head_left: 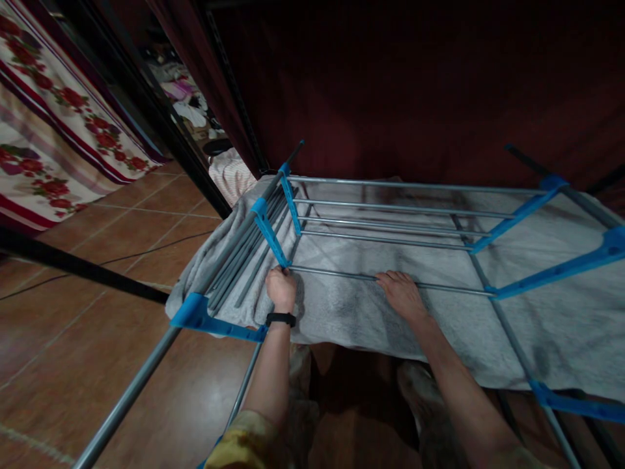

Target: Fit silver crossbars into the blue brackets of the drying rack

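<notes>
A rack frame of grey metal tubes and blue plastic brackets lies over a grey blanket [336,312]. My left hand [280,288], with a black band on the wrist, is closed around the lower end of a blue bracket [271,240], where the front rod meets it. My right hand [401,294] has its fingers curled over the middle of that front metal rod [336,273]; its thumb is hidden. The rod's far right end meets another blue bracket [547,270]. Behind it, several parallel rods [390,242] run between the two sides.
Several loose grey tubes [244,257] lie on the blanket at the left. A blue bracket [215,324] and a long tube [129,394] reach toward me. Black poles [97,267] stand at the left, above the tiled floor [63,345]. A dark red curtain [415,98] hangs behind.
</notes>
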Available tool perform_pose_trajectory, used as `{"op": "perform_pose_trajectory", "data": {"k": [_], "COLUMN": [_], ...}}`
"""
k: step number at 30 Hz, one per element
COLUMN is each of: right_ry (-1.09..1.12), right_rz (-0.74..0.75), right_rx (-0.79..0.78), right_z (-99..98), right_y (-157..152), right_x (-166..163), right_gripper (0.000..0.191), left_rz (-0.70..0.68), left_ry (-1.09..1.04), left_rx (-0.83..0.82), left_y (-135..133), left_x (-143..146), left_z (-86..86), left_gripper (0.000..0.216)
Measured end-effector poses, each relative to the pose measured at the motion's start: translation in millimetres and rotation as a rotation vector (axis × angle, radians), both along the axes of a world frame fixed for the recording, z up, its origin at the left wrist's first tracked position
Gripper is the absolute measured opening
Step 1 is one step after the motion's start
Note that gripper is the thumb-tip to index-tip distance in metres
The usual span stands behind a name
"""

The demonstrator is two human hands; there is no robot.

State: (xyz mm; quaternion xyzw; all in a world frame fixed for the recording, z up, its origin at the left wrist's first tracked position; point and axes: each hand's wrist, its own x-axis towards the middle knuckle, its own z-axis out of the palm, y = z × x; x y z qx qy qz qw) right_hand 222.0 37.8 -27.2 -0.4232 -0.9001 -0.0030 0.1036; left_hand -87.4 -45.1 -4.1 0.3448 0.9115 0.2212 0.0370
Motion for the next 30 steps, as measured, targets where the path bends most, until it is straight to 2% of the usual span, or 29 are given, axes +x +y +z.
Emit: {"op": "perform_pose_trajectory", "data": {"k": [7,15,22,30], "right_ry": [0.023,0.022,0.03,0.09], "right_rz": [-0.003,-0.012,-0.018,-0.04], "right_rx": [-0.035,-0.082,-0.075,-0.087], "right_z": [0.0,2.3,1.3,1.7], "right_y": [1.0,2.7,2.6,4.1], "right_x": [0.3,-0.7,1.0,0.0], "right_gripper": [0.032,0.034,0.033,0.029], "left_rz": [0.032,0.013,0.0,-0.038], "left_ry": [0.003,0.107,0.357,0.385], "left_rx": [-0.019,-0.089,-0.2,-0.306], "left_y": [0.9,0.1,-6.2,-11.2], "left_x": [3.9,9.0,32.4,53.8], "left_z": [3.4,3.1,6.1,6.5], "left_gripper": [0.027,0.027,0.038,0.045]}}
